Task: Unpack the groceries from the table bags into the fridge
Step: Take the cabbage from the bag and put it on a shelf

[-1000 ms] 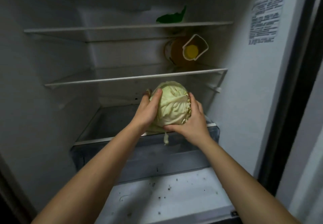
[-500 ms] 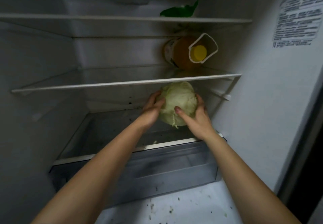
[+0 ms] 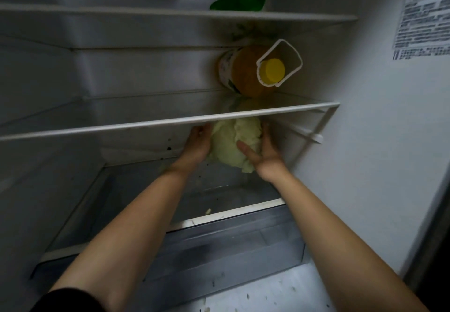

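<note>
Under the middle shelf (image 3: 170, 123) of the fridge (image 3: 365, 141), a pale green cabbage (image 3: 233, 143) is being held between both of the person's hands. The left hand (image 3: 196, 143) is cupping its left side, with the fingers curling up and round towards the back, where the front rail of the shelf is partly hiding them. The right hand (image 3: 263, 156) is grasping the right side, its thumb lying across the front of the leaves and its fingers wrapping behind. The cabbage is sitting far back in the compartment, just below the shelf and above the glass cover (image 3: 146, 190) of the crisper drawer (image 3: 219, 246); whether its underside is touching the glass cannot be told. A loose outer leaf is hanging down from its lower edge beside the right wrist. A small leaf scrap (image 3: 208, 211) is lying on the glass cover near its front rim.

On the middle shelf, a bottle (image 3: 243, 70) of orange liquid is lying on its side at the right, its yellow cap (image 3: 275, 69) pointing outward and a white handle (image 3: 289, 53) looping round the neck. On the top shelf (image 3: 170, 14), a green bag (image 3: 238, 2) is showing at the back. A printed label (image 3: 423, 19) is sticking to the right inner wall, its text too blurred to read. Both forearms are reaching in bare, and a dark sleeve (image 3: 65, 299) is showing at the lower left. Dark specks are dotting the white ledge (image 3: 280, 292) below the drawer.
</note>
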A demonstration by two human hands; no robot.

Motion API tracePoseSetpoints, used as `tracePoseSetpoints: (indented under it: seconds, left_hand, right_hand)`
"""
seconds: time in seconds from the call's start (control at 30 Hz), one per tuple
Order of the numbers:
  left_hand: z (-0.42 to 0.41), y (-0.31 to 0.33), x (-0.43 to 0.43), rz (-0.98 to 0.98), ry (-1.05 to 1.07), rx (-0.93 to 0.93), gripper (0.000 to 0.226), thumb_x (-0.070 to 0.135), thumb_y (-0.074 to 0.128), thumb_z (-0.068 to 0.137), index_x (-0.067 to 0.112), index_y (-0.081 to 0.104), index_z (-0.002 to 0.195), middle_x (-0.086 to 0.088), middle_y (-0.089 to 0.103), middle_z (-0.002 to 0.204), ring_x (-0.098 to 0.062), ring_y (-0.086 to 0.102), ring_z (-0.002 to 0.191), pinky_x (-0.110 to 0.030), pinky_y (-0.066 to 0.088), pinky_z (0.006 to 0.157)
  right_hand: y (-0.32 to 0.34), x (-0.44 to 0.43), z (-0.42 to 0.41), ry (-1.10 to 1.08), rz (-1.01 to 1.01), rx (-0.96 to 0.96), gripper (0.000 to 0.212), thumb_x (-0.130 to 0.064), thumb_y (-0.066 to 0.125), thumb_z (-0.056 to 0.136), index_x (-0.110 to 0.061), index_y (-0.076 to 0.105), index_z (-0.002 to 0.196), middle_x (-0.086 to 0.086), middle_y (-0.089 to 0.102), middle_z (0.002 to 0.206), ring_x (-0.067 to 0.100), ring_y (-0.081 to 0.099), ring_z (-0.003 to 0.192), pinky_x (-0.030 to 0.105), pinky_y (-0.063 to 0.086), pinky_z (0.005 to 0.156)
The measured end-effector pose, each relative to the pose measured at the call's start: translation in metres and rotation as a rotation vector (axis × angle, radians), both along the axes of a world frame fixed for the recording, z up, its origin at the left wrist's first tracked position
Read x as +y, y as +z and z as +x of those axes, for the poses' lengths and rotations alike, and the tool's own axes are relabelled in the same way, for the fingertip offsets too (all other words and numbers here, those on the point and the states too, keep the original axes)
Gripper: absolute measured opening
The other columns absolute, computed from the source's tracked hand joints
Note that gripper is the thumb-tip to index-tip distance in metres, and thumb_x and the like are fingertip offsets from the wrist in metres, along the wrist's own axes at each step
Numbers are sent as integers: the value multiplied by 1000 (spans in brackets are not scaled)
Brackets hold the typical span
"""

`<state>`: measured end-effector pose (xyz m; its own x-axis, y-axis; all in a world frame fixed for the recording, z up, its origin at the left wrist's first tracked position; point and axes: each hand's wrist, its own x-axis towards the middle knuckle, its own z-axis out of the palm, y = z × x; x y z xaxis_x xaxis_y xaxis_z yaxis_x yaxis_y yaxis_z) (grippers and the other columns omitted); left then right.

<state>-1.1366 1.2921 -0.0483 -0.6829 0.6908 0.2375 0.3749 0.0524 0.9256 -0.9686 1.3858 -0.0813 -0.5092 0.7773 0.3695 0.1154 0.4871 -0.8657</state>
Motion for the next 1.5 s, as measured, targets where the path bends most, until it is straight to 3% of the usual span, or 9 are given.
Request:
tracePoseSetpoints:
  seconds: [0.1, 0.17, 0.33, 0.6, 0.83, 1.0, 1.2, 1.33, 1.5]
  left_hand:
    - [9, -7, 4, 126, 14, -13, 16, 29, 51, 102, 17, 50, 113, 1, 63, 98, -15, 62, 91, -23, 51, 79]
    - [12, -12, 6, 152, -5, 58, 16, 18, 52, 102, 19, 51, 117, 2, 62, 104, -6, 60, 88, -10, 46, 69]
    - [-3, -25, 11, 53, 57, 124, 44, 36, 38, 106, 14, 49, 141, -6, 57, 137, -21, 54, 124, -18, 35, 87]
    - [-12, -39, 6, 84, 69, -18, 48, 39, 29, 108, 15, 46, 145, -9, 50, 146, -23, 51, 129, -27, 39, 105]
    - [4, -23, -27, -94, 22, 135, 36, 28, 36, 107, 4, 61, 118, -20, 61, 129, -29, 57, 121, -32, 44, 92]
    - [32, -19, -67, -153, 75, 299, 43, 26, 38, 107, 3, 49, 142, -15, 44, 152, -27, 42, 138, -23, 32, 103]
    - [71, -34, -114, -314, 102, 448, 47, 36, 33, 107, 11, 47, 143, -19, 49, 147, -34, 46, 135, -33, 37, 104]
    - [85, -48, -143, -369, 232, 597, 48, 46, 34, 103, 9, 58, 124, -23, 59, 130, -41, 53, 122, -44, 44, 98]
    - [115, -65, -191, -449, 398, 777, 57, 50, 29, 102, 20, 40, 149, -11, 40, 154, -33, 36, 140, -49, 32, 113]
  right_hand:
    - [1, 4, -13, -81, 27, 50, 97, -56, 64, 89, -30, 2, 159, 3, 29, 162, 28, 40, 142, 36, 37, 114]
    - [0, 3, -17, -149, 91, 52, 95, -49, 64, 92, -18, 5, 159, 9, 29, 161, 32, 39, 141, 35, 37, 113]
    - [-11, 10, -18, -99, 235, -46, 71, -35, 60, 98, -15, 24, 156, 19, 34, 154, 36, 39, 138, 34, 33, 114]
    - [-21, 12, -21, 38, 329, -264, 61, -37, 43, 105, -45, 9, 156, 6, 18, 165, 29, 25, 149, 34, 26, 120]
    - [-4, -7, 0, 26, 267, -359, 61, -32, 47, 104, -37, 17, 157, 13, 30, 159, 35, 40, 139, 35, 36, 114]
    - [1, -40, 31, -38, 318, -337, 60, -33, 52, 99, -25, 31, 154, 15, 47, 149, 38, 52, 127, 40, 46, 103]
    - [-22, -87, 54, -58, 419, -391, 48, -41, 46, 101, -14, 46, 140, 18, 54, 134, 39, 55, 119, 44, 49, 89]
    - [-38, -95, 63, -105, 508, -342, 48, -40, 44, 102, -15, 46, 143, 15, 55, 136, 37, 57, 117, 44, 50, 86]
    - [-53, -110, 69, -211, 617, -278, 51, -43, 42, 100, -10, 53, 139, 20, 54, 139, 40, 53, 122, 49, 45, 96]
